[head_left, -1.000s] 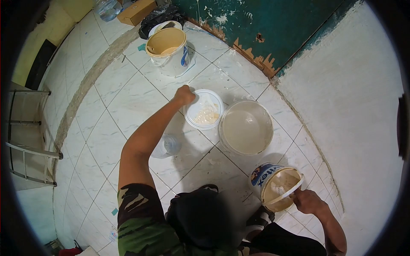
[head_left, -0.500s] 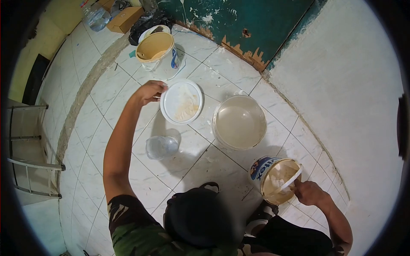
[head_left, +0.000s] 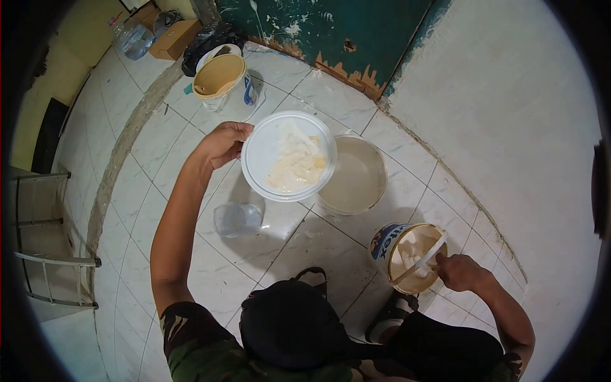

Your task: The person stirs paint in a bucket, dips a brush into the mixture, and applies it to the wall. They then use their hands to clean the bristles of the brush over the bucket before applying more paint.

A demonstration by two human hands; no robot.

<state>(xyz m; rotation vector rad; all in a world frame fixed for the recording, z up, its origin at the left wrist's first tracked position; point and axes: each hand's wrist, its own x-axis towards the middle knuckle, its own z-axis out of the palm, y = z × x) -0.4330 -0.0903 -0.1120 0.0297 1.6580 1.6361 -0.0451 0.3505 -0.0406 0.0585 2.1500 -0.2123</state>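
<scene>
My left hand (head_left: 223,145) pinches the left edge of a round white bucket lid (head_left: 262,156), held up above the floor. Creamy white and yellowish paste is smeared over the right half of the lid. The lid covers part of a large open bucket (head_left: 354,175) that holds pale greyish liquid. My right hand (head_left: 466,274) is closed on the right rim of a tilted paint bucket (head_left: 384,247) with a blue label and a white handle. White paste coats its inside, and some fingertips are hidden there. A clear plastic container (head_left: 238,219) is on the floor below the lid.
Another paint-stained bucket (head_left: 219,76) stands near a black plastic bag (head_left: 213,44). Beyond are a cardboard box (head_left: 175,39) and a large water bottle (head_left: 133,41). A green door (head_left: 331,32) and white wall (head_left: 503,127) bound the tiles; a metal ladder (head_left: 57,260) is left.
The lid has come up closer to the camera and moved right, now overlapping the large bucket. My right hand keeps hold of the paint bucket. The view has shifted slightly.
</scene>
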